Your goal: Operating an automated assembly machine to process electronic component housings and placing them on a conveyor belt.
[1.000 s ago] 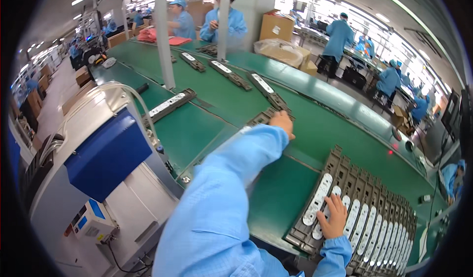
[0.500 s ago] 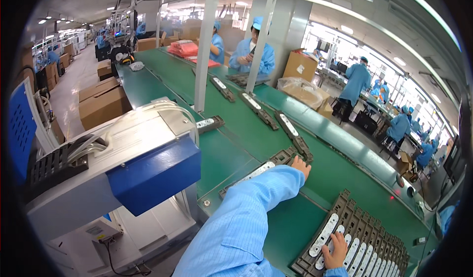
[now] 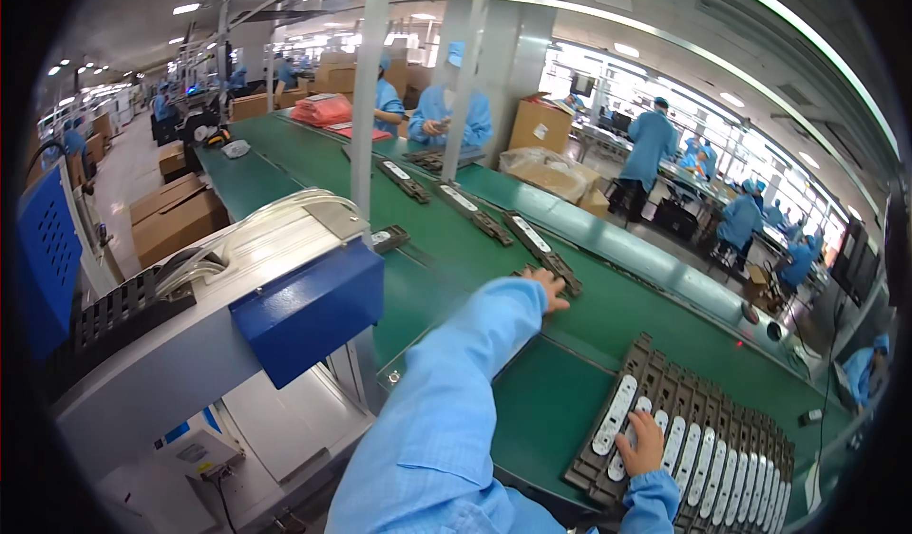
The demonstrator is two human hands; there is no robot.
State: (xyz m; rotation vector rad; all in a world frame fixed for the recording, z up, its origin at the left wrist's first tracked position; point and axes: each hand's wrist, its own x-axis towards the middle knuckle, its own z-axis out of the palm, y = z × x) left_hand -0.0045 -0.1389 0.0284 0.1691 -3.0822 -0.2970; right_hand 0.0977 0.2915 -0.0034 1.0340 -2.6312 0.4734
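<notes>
My left hand (image 3: 549,290), its arm reaching out across the green bench, has bent fingers over the end of a dark strip-shaped tray (image 3: 524,270); sleeve and hand hide most of that tray. Just beyond the fingertips lies another strip-shaped tray (image 3: 541,247) with a white, rounded-end panel on it. At the lower right, my right hand (image 3: 642,442) rests with spread fingers on a row of similar trays (image 3: 698,396) standing side by side. The palm covers part of the white panels near the row's left end.
More trays (image 3: 475,213) lie along the green belt (image 3: 380,178) towards the far end. A machine with a blue cover (image 3: 309,311) stands close on the left, and white posts (image 3: 365,97) rise from the bench. Two co-workers (image 3: 451,106) are across it, near red packets (image 3: 323,109).
The view has shifted, so the bench sits further left. The tray under my left hand now lies mostly behind my sleeve; its white panel showed before. My right hand stays on the row.
</notes>
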